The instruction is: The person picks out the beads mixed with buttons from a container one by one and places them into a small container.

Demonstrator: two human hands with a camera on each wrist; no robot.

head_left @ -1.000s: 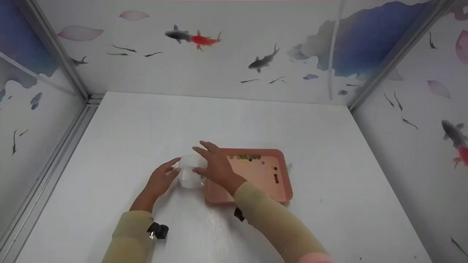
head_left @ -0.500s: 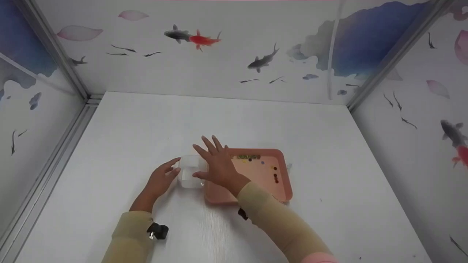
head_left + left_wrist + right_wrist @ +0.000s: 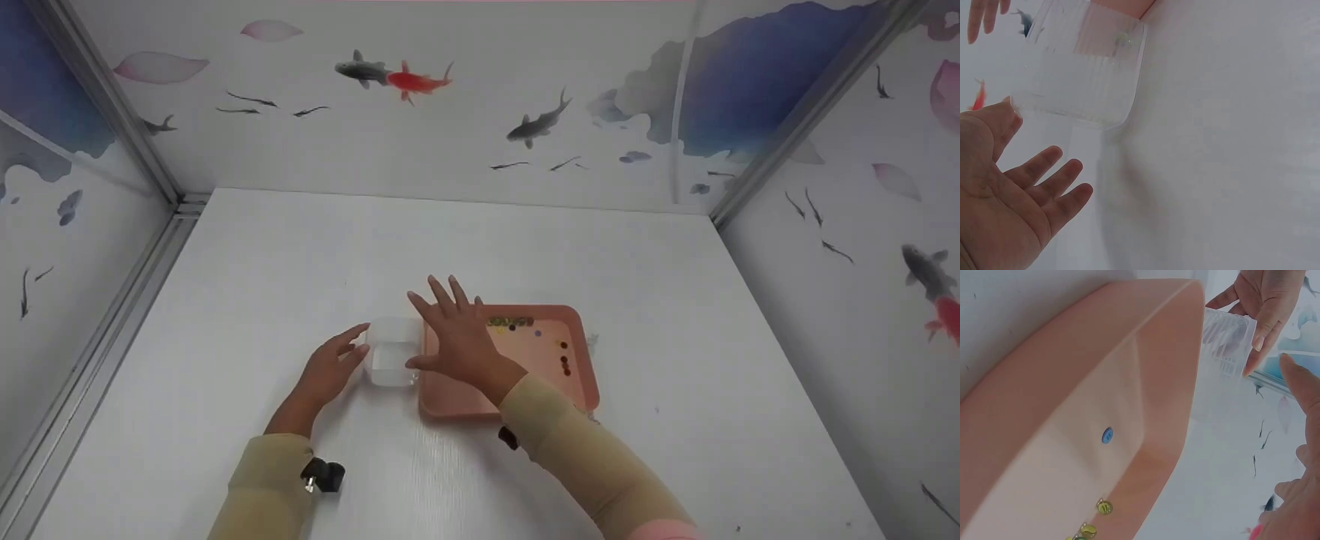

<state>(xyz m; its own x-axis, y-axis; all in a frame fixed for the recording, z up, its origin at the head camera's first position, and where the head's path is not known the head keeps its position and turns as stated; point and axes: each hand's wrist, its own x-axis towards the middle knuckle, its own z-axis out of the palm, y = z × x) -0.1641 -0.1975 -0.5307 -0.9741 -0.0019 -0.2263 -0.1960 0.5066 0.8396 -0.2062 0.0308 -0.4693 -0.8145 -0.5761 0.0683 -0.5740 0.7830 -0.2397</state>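
A clear plastic box [image 3: 391,352] stands on the white table, right against the left side of a pink tray [image 3: 517,409]. My left hand [image 3: 330,369] is at the box's left side, its fingertips right at the wall; in the left wrist view one digit meets the corner of the box [image 3: 1081,73] while the other fingers spread loosely. Over the tray's left rim hovers my right hand [image 3: 465,341], fingers spread apart and holding nothing. In the right wrist view a blue button [image 3: 1107,435] and yellow-green glass beads [image 3: 1104,506] lie in the tray.
More greenish beads [image 3: 510,322] line the tray's far side, and several small dark round pieces [image 3: 565,365] lie along its right. A small clear object [image 3: 593,341] sits just outside the tray's right rim. Fish-patterned walls [image 3: 480,105] enclose the table.
My right hand has drawn back to the right, from over the box to over the tray's left part, with its fingers spreading wider. The left hand and the box have stayed put.
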